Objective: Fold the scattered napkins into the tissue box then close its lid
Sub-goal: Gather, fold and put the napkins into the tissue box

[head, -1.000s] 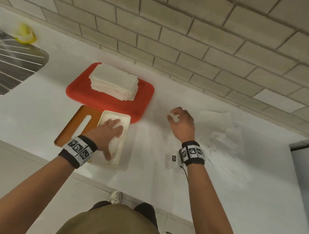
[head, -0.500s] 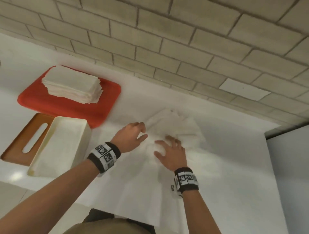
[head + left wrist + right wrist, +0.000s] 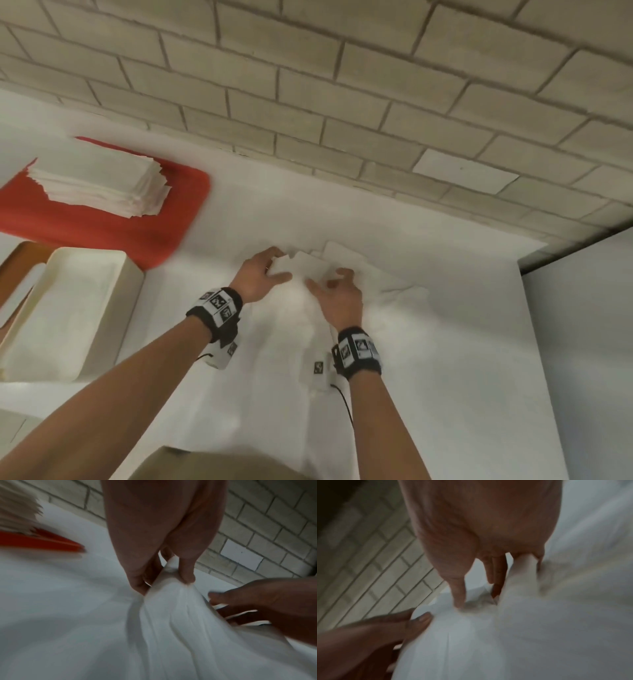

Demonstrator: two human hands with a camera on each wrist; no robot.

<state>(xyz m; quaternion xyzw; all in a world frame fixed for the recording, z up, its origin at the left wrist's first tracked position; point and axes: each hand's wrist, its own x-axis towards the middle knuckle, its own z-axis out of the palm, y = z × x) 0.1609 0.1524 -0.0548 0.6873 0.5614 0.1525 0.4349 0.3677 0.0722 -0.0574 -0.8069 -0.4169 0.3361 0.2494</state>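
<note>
Both hands meet over a loose white napkin [image 3: 310, 270] lying on the table [image 3: 445, 359], right of centre and toward the far wall. In the left wrist view the left hand [image 3: 260, 277] pinches a raised fold of the napkin between thumb and curled fingers [image 3: 186, 573], so the paper stands in ridges running back toward the camera. The right hand [image 3: 339, 294] lies just right of it, palm down with the fingers bent; in the right wrist view one fingertip [image 3: 459, 601] presses on the napkin, and whether the others grip it cannot be told through the blur. More scattered napkins [image 3: 383, 277] lie flat under and beyond the hands, white on white and hard to separate.

Each wrist carries a black band with square black-and-white coded markers [image 3: 219, 305]; no readable words or brand show anywhere.

The table is plain white and meets a wall of pale beige brick tiles [image 3: 342, 102], one tile [image 3: 466, 171] being white. A grey panel [image 3: 582, 342] bounds the table on the right. At the left near edge stands the cream tissue box [image 3: 102, 308], open, with flat napkins inside; its orange-brown lid [image 3: 10, 267], with a long slot, lies just left of it. Beyond the box sits a red tray [image 3: 164, 219] bearing a neat stack of folded napkins [image 3: 99, 185].
</note>
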